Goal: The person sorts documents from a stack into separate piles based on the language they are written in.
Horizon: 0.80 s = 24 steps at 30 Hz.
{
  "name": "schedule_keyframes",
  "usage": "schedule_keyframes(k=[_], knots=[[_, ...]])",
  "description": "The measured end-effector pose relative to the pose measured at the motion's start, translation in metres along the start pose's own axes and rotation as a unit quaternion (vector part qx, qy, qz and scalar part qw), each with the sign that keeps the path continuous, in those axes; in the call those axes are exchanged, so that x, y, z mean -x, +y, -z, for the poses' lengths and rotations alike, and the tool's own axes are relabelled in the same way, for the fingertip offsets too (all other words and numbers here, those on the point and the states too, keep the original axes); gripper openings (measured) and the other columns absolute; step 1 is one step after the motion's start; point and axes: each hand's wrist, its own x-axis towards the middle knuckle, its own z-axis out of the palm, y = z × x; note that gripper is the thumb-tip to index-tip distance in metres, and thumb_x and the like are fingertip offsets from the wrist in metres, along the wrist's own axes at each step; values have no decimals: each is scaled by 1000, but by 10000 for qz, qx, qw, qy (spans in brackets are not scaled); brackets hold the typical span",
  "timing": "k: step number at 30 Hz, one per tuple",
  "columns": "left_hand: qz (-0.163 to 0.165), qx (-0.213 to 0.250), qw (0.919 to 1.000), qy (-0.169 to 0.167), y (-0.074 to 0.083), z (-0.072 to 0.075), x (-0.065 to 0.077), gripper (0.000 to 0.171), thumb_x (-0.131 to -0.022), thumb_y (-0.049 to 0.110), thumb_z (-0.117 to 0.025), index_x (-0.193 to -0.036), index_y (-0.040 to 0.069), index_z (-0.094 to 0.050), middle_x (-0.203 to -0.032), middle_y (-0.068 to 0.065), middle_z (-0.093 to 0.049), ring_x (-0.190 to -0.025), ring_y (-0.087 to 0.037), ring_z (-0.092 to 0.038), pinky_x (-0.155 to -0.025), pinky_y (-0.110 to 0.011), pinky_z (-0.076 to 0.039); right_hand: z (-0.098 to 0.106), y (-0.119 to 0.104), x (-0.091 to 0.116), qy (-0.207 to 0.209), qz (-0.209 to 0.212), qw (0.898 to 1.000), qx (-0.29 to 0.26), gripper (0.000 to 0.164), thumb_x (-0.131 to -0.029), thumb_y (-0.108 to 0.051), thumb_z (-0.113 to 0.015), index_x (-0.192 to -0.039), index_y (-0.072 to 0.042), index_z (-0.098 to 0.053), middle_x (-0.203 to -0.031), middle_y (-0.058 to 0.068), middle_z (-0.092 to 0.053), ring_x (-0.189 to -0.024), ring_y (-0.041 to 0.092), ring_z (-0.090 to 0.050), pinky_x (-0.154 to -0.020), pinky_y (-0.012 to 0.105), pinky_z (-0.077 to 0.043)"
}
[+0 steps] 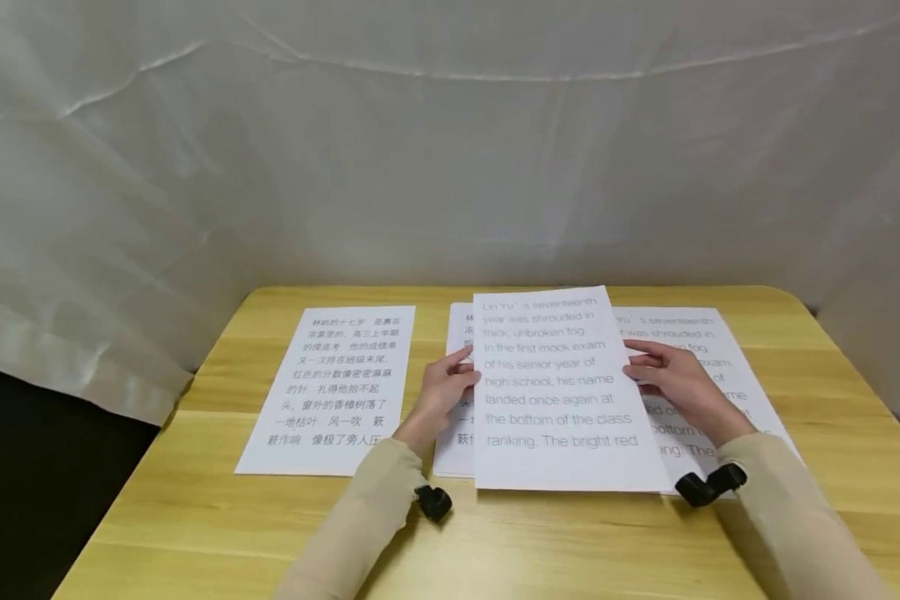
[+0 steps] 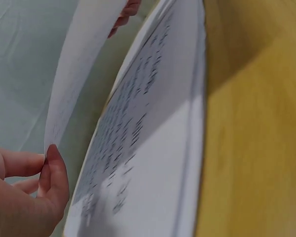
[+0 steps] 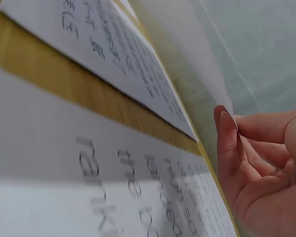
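A white paper sheet [image 1: 555,462] printed with large English text is held up off the table in the head view. My left hand [image 1: 438,396] pinches its left edge between thumb and fingers, also seen in the left wrist view. On the opposite edge, my right hand [image 1: 686,387] pinches the same sheet, and the right wrist view shows thumb and fingertips meeting on the paper. Beneath it lie a pile of Chinese-printed paper [image 1: 453,462], mostly covered, and English-printed paper [image 1: 727,367] on the right, partly hidden by the sheet and right hand.
Apart on the left lies Chinese-printed paper [image 1: 337,392], one corner behind the left sleeve. All of it rests on a wooden table [image 1: 195,517]. A pale cloth curtain [image 1: 495,183] hangs behind the table's far edge. Small black devices are strapped at both wrists.
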Motion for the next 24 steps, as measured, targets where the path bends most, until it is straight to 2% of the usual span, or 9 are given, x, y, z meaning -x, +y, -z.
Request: schedule_keyframes(k=[6,13,16,24], knots=[[101,58,9999,-23,-5,-17,6,53,-86,-8,-62,-136,9,-56,-93,-5,-56,-77,-13,-54,-70,-23,-53,15,8,8,3,36,9999,101,65,-95,-16,-62,-150,-1,-31,-115,16,-56,-87,8,-61,-77,24,-54],[-27,-53,9999,-121,-4,-41,10,52,-86,-6,-63,-135,11,-58,-92,-4,-56,-77,-13,-54,-72,-25,-54,38,20,13,30,44,9995,309,67,-95,-20,-63,-150,0,-30,-111,12,-56,-87,6,-61,-76,25,-54],[-19,-82,9999,-108,-2,-54,10,52,-87,-5,-64,-135,14,-58,-93,-4,-56,-78,-13,-56,-73,-25,-54,48,25,13,60,32,9997,247,69,-95,-20,-63,-150,0,-28,-108,6,-57,-86,5,-61,-76,25,-54],[93,-178,9998,38,-1,-89,9,53,-85,-6,-64,-134,16,-59,-91,-3,-56,-75,-15,-58,-71,-26,-54,77,35,17,-25,-11,10000,-84,76,-94,-21,-65,-150,6,-22,-97,-19,-60,-88,0,-61,-77,22,-53]])
